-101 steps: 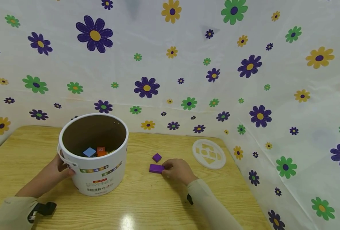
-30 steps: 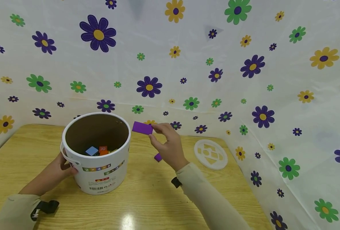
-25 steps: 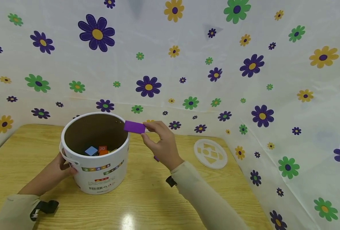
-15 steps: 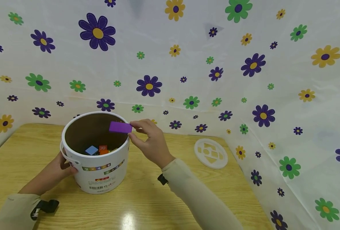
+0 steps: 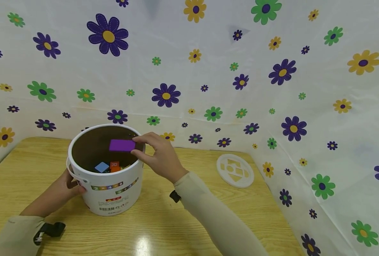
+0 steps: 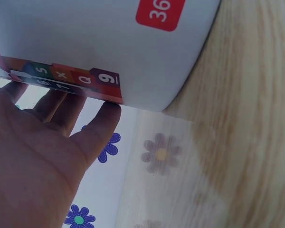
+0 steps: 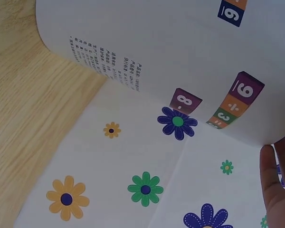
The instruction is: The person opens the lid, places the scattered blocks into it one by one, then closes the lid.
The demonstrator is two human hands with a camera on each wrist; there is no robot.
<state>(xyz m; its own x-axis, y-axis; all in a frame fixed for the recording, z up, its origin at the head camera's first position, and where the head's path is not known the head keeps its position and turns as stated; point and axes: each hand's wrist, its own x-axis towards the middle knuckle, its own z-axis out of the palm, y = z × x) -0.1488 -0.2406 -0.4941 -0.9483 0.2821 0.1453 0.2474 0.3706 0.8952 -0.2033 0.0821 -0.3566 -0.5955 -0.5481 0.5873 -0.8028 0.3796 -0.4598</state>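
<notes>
A person sits at a wooden worktop [image 5: 163,227] enclosed by white sheeting printed with purple, green and yellow flowers. A white cylindrical bucket [image 5: 107,185] stands left of centre, its open mouth facing up.

The right hand [image 5: 158,156] reaches over the bucket's far rim, thumb and fingers [image 5: 146,138] pinching one end of a flat purple block [image 5: 122,145]. The block is held level in the air above the opening, not yet inside. At the bottom of the bucket lie a blue block [image 5: 101,167] and an orange block [image 5: 114,166] (others may sit beneath them, out of sight).

The left hand [image 5: 62,190] rests against the bucket's near-left side, fingers [image 6: 92,128] fairly straight and lying on the wall under the coloured number strip; it seems to steady rather than grip, though the head view shows little of the contact.

A white round lid [image 5: 235,170] with shape cut-outs lies flat on the worktop, well apart to the right.

Risks, as a judgement: the pinch is only on the block's end, so it could slip and tip early, strike the rim and bounce onto the worktop. A wrist bumping the rim could shove the bucket if the left hand's light hold gives.

The right wrist view shows only the bucket's printed wall and a sliver of finger; the block is outside it.
</notes>
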